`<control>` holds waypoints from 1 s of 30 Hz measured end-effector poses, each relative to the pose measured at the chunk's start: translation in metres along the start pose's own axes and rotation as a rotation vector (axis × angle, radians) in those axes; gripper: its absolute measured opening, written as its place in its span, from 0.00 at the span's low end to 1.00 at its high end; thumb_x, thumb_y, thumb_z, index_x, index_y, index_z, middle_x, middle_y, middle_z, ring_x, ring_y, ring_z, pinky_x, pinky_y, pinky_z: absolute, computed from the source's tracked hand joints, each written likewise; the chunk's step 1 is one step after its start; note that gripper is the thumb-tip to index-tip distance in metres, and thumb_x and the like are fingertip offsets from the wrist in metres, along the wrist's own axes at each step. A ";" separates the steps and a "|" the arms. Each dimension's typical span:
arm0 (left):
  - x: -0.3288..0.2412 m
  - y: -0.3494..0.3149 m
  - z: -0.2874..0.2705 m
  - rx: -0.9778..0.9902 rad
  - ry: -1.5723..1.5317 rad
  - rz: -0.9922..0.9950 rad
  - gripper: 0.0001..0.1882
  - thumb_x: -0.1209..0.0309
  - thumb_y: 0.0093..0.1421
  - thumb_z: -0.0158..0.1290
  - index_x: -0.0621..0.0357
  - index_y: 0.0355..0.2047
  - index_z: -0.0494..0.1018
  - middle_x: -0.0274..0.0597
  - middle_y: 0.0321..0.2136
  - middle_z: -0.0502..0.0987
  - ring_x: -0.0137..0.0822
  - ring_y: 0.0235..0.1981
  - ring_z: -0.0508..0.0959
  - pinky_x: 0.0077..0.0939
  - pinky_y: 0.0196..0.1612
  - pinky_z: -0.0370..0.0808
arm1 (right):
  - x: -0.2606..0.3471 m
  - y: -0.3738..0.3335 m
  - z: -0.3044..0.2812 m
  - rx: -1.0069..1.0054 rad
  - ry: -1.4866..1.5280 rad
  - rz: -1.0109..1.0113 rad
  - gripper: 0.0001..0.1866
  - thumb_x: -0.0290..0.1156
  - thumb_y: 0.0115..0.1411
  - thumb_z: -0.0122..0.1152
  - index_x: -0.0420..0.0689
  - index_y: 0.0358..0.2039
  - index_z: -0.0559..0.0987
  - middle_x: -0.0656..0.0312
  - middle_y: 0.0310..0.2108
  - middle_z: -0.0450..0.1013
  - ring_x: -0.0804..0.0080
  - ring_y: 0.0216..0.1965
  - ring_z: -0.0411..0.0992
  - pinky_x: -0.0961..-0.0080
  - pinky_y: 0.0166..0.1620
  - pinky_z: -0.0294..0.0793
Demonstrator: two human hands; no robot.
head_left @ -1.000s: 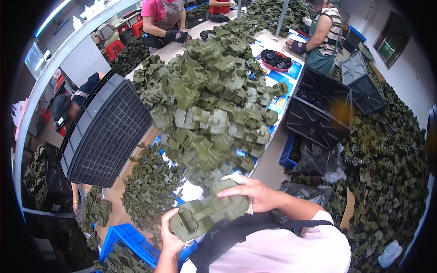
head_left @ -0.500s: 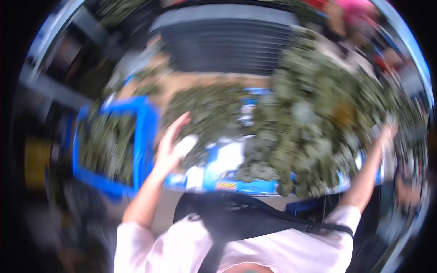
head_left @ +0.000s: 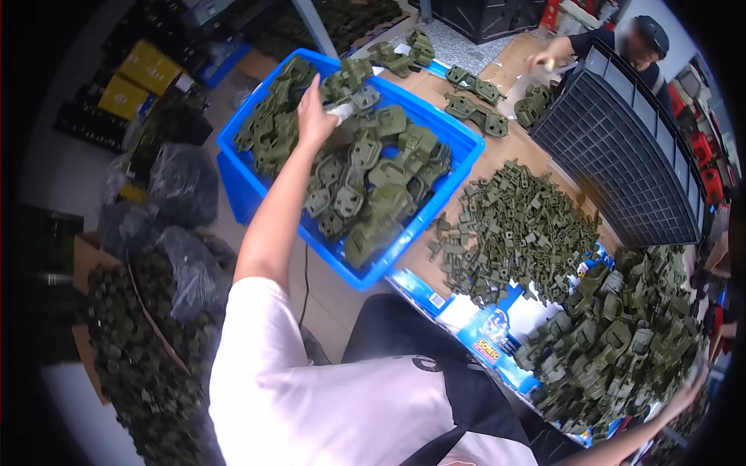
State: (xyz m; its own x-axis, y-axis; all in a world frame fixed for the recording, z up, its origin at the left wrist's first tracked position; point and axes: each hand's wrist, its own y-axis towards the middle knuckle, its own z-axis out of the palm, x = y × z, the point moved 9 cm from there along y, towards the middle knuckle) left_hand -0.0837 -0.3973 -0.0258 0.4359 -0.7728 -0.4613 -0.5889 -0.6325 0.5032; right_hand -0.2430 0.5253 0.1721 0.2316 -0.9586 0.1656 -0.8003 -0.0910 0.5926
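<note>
Parted since a second ago, when they gripped one part between them, a worker's two bare hands now stretch to opposite sides of a crowded bench. The left hand [head_left: 313, 123], white covering at its thumb, reaches over a bright blue rectangular plastic crate [head_left: 468, 141], fingers extended and thumb spread wide; from where I stand, I cannot tell whether it touches or holds anything. Olive-green moulded plastic parts [head_left: 392, 172] fill the crate below it. The right hand [head_left: 685, 398] extends at the far right, beside a tall heap of similar olive-green parts [head_left: 622, 342]; its grip is too blurred to tell. Between crate and heap, a low spread of small olive-green plastic pieces [head_left: 521, 229] covers the brown tabletop [head_left: 503, 151] and part of a blue-and-white printed sheet [head_left: 486, 334]. Behind, a black plastic crate with a gridded base [head_left: 610, 147] stands tipped on its side before a dark-capped co-worker [head_left: 651, 35].
</note>
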 end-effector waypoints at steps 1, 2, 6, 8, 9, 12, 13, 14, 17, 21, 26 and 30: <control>-0.011 0.023 0.023 -0.026 0.043 0.092 0.51 0.74 0.36 0.61 0.46 0.61 0.48 0.54 0.56 0.57 0.55 0.56 0.58 0.41 0.57 0.58 | 0.053 -0.013 0.022 0.151 0.123 -0.090 0.23 0.23 0.57 0.40 0.41 0.55 0.65 0.55 0.54 0.64 0.65 0.56 0.60 0.69 0.59 0.55; -0.018 0.043 0.042 0.038 0.095 0.058 0.54 0.74 0.36 0.61 0.39 0.62 0.44 0.50 0.59 0.51 0.57 0.58 0.54 0.47 0.58 0.56 | 0.123 -0.033 0.045 0.249 0.158 -0.061 0.22 0.22 0.57 0.41 0.41 0.54 0.66 0.55 0.53 0.64 0.64 0.56 0.60 0.69 0.59 0.55; 0.004 0.080 0.087 0.256 0.291 0.075 0.51 0.74 0.34 0.62 0.35 0.59 0.52 0.47 0.57 0.55 0.51 0.57 0.59 0.51 0.56 0.58 | 0.289 -0.098 0.119 0.659 0.398 -0.113 0.21 0.26 0.54 0.51 0.41 0.50 0.69 0.54 0.49 0.68 0.61 0.53 0.65 0.69 0.58 0.57; 0.001 0.092 0.062 0.096 0.168 0.177 0.38 0.72 0.35 0.63 0.47 0.50 0.62 0.46 0.48 0.64 0.49 0.47 0.68 0.37 0.50 0.66 | 0.320 -0.123 0.130 0.791 0.390 -0.104 0.21 0.25 0.52 0.53 0.40 0.49 0.70 0.53 0.48 0.69 0.61 0.52 0.65 0.69 0.57 0.58; -0.009 0.093 0.036 -0.032 0.102 0.185 0.34 0.70 0.36 0.64 0.52 0.47 0.65 0.46 0.45 0.66 0.49 0.44 0.69 0.34 0.48 0.67 | 0.327 -0.136 0.133 0.828 0.390 -0.066 0.21 0.26 0.52 0.54 0.39 0.48 0.70 0.52 0.47 0.69 0.60 0.51 0.66 0.69 0.56 0.59; 0.011 0.075 -0.031 -0.265 -0.586 -0.142 0.25 0.66 0.47 0.59 0.59 0.45 0.65 0.46 0.44 0.69 0.44 0.46 0.70 0.39 0.50 0.68 | 0.346 -0.164 0.145 0.861 0.521 0.102 0.21 0.25 0.50 0.55 0.38 0.46 0.71 0.53 0.46 0.70 0.61 0.49 0.68 0.69 0.55 0.61; 0.027 0.065 -0.016 -0.188 -0.966 -0.310 0.21 0.64 0.54 0.54 0.60 0.45 0.65 0.45 0.46 0.70 0.43 0.49 0.70 0.40 0.51 0.68 | 0.356 -0.169 0.148 0.874 0.581 0.195 0.21 0.25 0.49 0.56 0.38 0.46 0.71 0.53 0.46 0.70 0.61 0.49 0.68 0.70 0.55 0.60; -0.006 0.050 0.000 0.045 -1.375 -0.429 0.22 0.60 0.56 0.51 0.60 0.47 0.64 0.45 0.48 0.69 0.44 0.50 0.70 0.44 0.52 0.67 | 0.370 -0.176 0.155 0.874 0.690 0.211 0.21 0.24 0.48 0.56 0.40 0.47 0.72 0.53 0.45 0.70 0.59 0.49 0.68 0.70 0.54 0.61; -0.104 -0.039 0.010 0.454 -1.839 -0.854 0.29 0.51 0.59 0.44 0.57 0.53 0.61 0.46 0.53 0.65 0.45 0.52 0.68 0.49 0.54 0.65 | 0.437 -0.172 0.169 0.701 0.697 -0.083 0.26 0.24 0.45 0.62 0.45 0.49 0.72 0.52 0.50 0.67 0.57 0.53 0.63 0.69 0.55 0.60; -0.169 -0.140 0.019 0.867 -1.593 -0.792 0.28 0.50 0.59 0.43 0.54 0.54 0.60 0.44 0.51 0.67 0.43 0.50 0.69 0.49 0.50 0.69 | 0.500 -0.125 0.105 0.290 0.338 -0.475 0.38 0.20 0.39 0.62 0.50 0.55 0.65 0.47 0.55 0.58 0.49 0.56 0.57 0.59 0.58 0.56; -0.227 -0.196 0.005 0.908 -1.285 -0.371 0.36 0.52 0.59 0.45 0.45 0.62 0.42 0.43 0.56 0.58 0.41 0.53 0.64 0.36 0.52 0.64 | 0.437 -0.179 0.176 0.921 0.693 -0.039 0.45 0.21 0.41 0.59 0.51 0.61 0.51 0.41 0.52 0.59 0.41 0.49 0.62 0.61 0.50 0.66; -0.258 -0.270 0.017 1.135 -1.265 -0.068 0.59 0.75 0.44 0.61 0.45 0.63 0.26 0.51 0.58 0.52 0.41 0.58 0.57 0.33 0.56 0.58 | 0.405 -0.246 0.207 0.678 1.333 0.419 0.43 0.24 0.43 0.56 0.42 0.61 0.50 0.45 0.58 0.53 0.53 0.58 0.56 0.69 0.59 0.54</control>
State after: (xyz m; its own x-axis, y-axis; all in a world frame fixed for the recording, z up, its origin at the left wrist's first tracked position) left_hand -0.0488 -0.0264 -0.0554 0.0346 0.1276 -0.9912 -0.9919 0.1256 -0.0185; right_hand -0.0669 0.1035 -0.0701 -0.0527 -0.0544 0.9971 -0.9377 -0.3407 -0.0682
